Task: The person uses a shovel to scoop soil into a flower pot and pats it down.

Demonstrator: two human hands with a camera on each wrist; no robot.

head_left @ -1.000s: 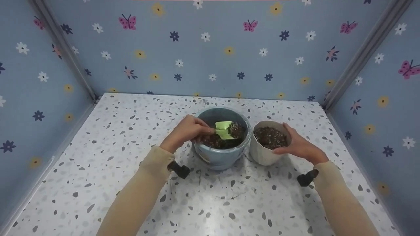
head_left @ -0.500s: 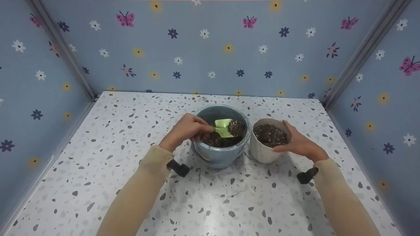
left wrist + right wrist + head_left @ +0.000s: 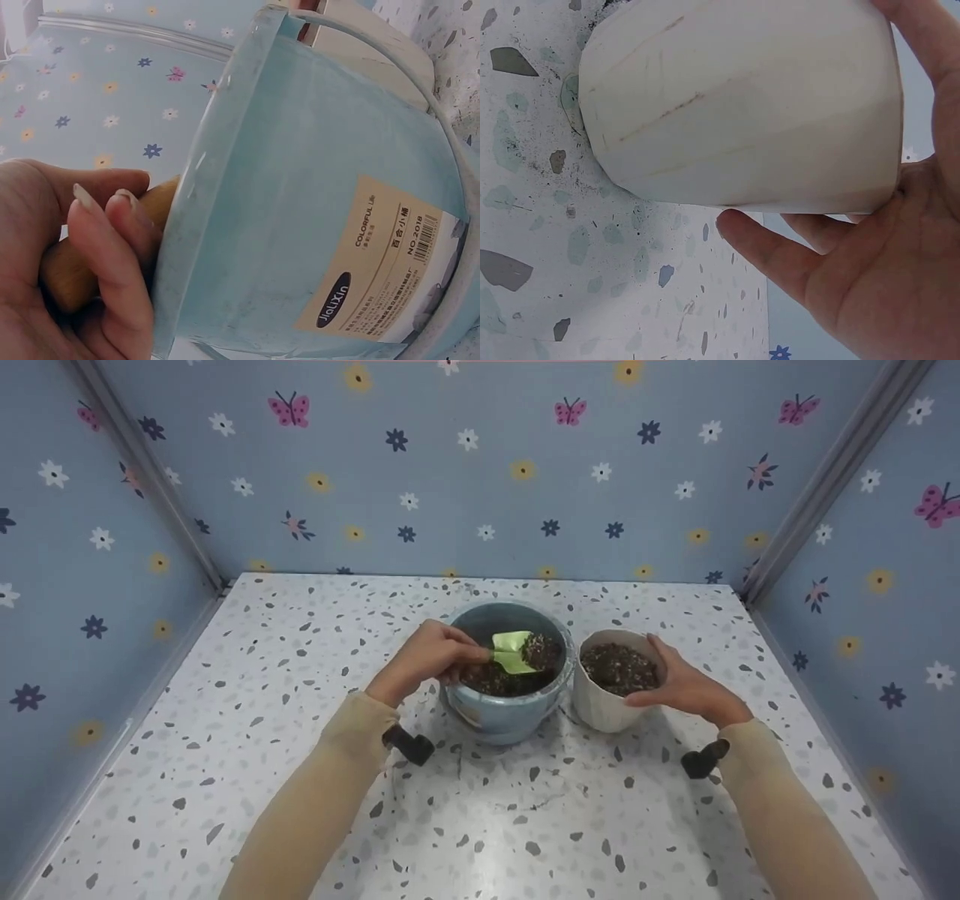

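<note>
In the head view my left hand (image 3: 435, 658) grips a small garden trowel by its handle. The trowel's light green blade (image 3: 511, 651) lies over the mouth of a pale blue bucket (image 3: 501, 718), with a heap of dark soil (image 3: 541, 651) at its tip. More soil is inside the bucket. The left wrist view shows my fingers curled round the wooden handle (image 3: 71, 279) beside the bucket's rim. My right hand (image 3: 686, 686) holds a white flower pot (image 3: 604, 712) with thumb and fingers spread round its side. Dark soil (image 3: 619, 669) fills much of this pot.
Both containers stand side by side on a white speckled tabletop (image 3: 300, 675). Dark crumbs of soil are scattered near them. A blue flower-patterned panel (image 3: 480, 472) rises behind, with side panels left and right. A label (image 3: 371, 262) is stuck on the bucket.
The view has shifted slightly. Both hands, the trowel, the bucket and the flower pot keep practically the same places.
</note>
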